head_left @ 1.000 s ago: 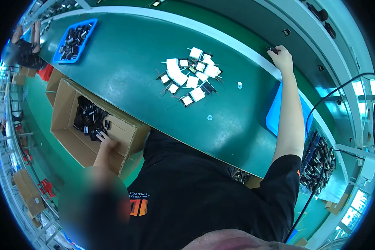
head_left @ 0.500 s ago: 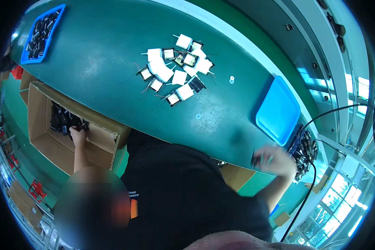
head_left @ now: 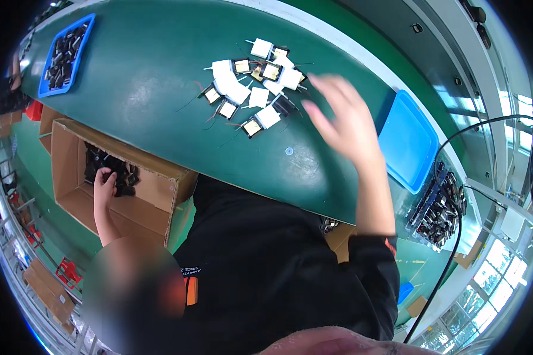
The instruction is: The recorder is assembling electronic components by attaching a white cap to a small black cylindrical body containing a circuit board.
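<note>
My right hand (head_left: 346,121) is over the table with fingers apart, holding nothing that I can see. Its fingertips are beside a pile of white block-shaped parts (head_left: 259,97) with thin spouts, dark frames and red and black wires. Down at the left, my left hand (head_left: 105,183) is inside a cardboard box (head_left: 154,163), fingers curled at a heap of small black parts (head_left: 124,177). Its fingers seem closed on one of them, though the exact shape is hidden. A small round light-blue piece (head_left: 289,151) lies on the table below the pile.
A blue tray of dark parts (head_left: 48,89) stands at the table's far left. On the right, a bare blue tray (head_left: 408,142) lies near a heap of dark metallic parts (head_left: 441,207). A black cable (head_left: 450,260) hangs over that side of the green table (head_left: 148,77).
My right hand has swung from the near right table edge up and left to the white parts. The left hand stays in the box, slightly shifted among the black parts.
</note>
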`<state>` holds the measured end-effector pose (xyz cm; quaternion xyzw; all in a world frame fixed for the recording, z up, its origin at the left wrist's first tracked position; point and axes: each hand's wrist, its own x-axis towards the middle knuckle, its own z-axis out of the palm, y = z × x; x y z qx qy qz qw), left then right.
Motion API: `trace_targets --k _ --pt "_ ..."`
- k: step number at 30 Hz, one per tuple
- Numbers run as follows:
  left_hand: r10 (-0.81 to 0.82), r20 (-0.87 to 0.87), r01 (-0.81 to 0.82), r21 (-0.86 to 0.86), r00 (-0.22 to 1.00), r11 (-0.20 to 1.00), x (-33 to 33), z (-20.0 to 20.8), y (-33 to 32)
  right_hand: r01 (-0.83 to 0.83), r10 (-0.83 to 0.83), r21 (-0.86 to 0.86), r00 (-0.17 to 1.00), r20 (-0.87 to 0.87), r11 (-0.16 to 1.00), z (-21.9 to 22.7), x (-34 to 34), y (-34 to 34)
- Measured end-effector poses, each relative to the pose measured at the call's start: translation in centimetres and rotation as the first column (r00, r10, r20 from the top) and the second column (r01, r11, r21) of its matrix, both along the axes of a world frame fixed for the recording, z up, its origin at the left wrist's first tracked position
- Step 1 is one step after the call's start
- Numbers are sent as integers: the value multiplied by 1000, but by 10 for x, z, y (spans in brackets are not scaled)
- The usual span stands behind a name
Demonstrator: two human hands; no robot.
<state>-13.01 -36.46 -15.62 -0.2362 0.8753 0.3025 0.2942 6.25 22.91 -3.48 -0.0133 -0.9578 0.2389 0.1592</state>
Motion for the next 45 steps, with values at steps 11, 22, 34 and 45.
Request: trace_targets --k 11,22,34,45 --pt "-523 -737 703 -93 428 706 68 187 234 98 -74 -92 969 237 991 -24 -50 -5" --pt "-399 -837 924 301 375 237 89 176 342 -137 86 -835 973 -215 -532 -11 33 -19" --pt "-460 -804 906 424 377 2 117 166 372 -233 -274 -920 906 -324 316 23 64 -54" --pt "-359 -898 961 276 255 -6 116 161 372 -191 -305 -832 869 -390 521 30 77 -51"
